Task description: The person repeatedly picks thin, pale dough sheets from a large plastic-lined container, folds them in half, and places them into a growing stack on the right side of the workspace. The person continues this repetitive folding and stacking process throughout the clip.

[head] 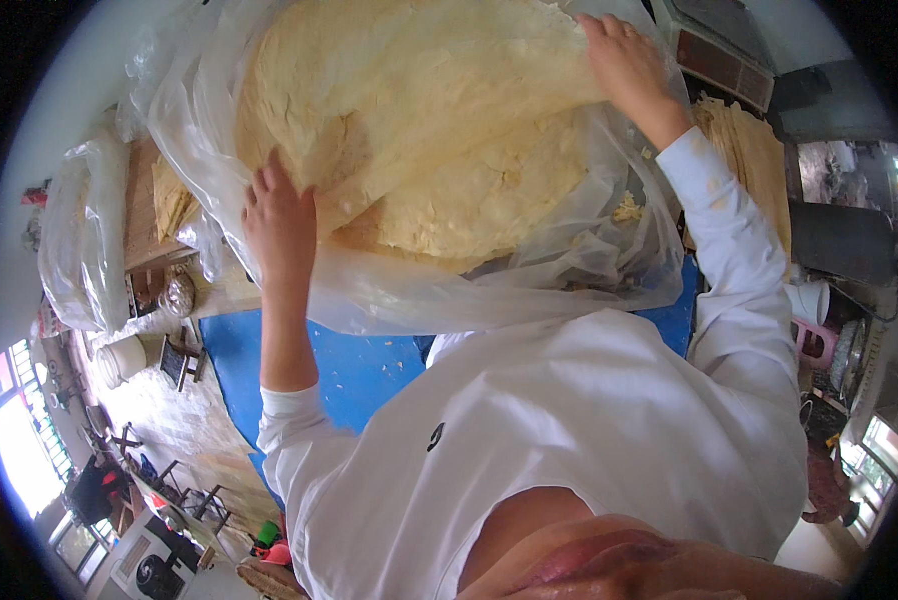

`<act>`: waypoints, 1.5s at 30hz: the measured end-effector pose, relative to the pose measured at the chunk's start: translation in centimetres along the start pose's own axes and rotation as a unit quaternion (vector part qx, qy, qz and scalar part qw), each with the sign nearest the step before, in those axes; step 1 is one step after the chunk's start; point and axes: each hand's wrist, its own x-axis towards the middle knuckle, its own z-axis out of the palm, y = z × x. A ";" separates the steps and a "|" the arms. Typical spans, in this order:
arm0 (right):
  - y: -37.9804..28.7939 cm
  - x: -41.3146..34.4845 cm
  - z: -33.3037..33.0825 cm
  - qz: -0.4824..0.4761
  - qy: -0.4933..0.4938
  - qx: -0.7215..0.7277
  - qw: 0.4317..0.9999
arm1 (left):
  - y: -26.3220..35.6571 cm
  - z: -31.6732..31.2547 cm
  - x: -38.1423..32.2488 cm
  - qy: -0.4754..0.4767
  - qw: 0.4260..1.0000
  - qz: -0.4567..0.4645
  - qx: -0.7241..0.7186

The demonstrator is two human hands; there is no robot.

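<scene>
A pile of large, thin pale-yellow sheets [471, 195], resembling dried bean-curd skin, lies inside a big clear plastic bag [411, 292] opened out before me. The uppermost sheet [449, 67] is partly raised, its near edge slanting above the ones beneath. At the upper right, my right hand [632, 71] curls its fingers over that sheet's edge; the thumb is hidden. On the left side, my left hand [280, 217] is at the sheet's border beside the bag's folds, thumb apart from the fingers. Whether it pinches the sheet is unclear.
Folded yellow sheets [749, 165] are stacked at right, near a metal-and-brown box [723, 67]. More bagged plastic [88, 232] hangs over a wooden table [142, 202] at left. Blue matting [366, 367] lies below me. A white bucket [121, 360] and small stool [181, 362] stand at left.
</scene>
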 end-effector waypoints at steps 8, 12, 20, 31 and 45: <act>-13.9 -4.5 -0.2 -0.162 -0.030 0.141 0.976 | 5.1 5.5 0.1 -0.016 0.945 0.328 0.004; -9.9 -4.3 -0.2 -0.002 -0.056 0.117 0.992 | 0.3 2.8 0.3 -0.028 0.954 0.292 0.068; -23.8 -9.4 -2.8 -0.267 -0.065 0.251 0.928 | 4.4 -5.4 2.7 -0.493 0.828 0.268 -0.004; -18.1 -7.9 -3.8 0.351 -0.115 0.926 0.074 | 4.4 4.8 11.7 -0.006 0.986 0.120 0.112; -9.6 -7.0 -0.1 -0.150 0.038 0.201 0.967 | 9.3 7.7 5.4 -0.001 0.990 0.139 0.006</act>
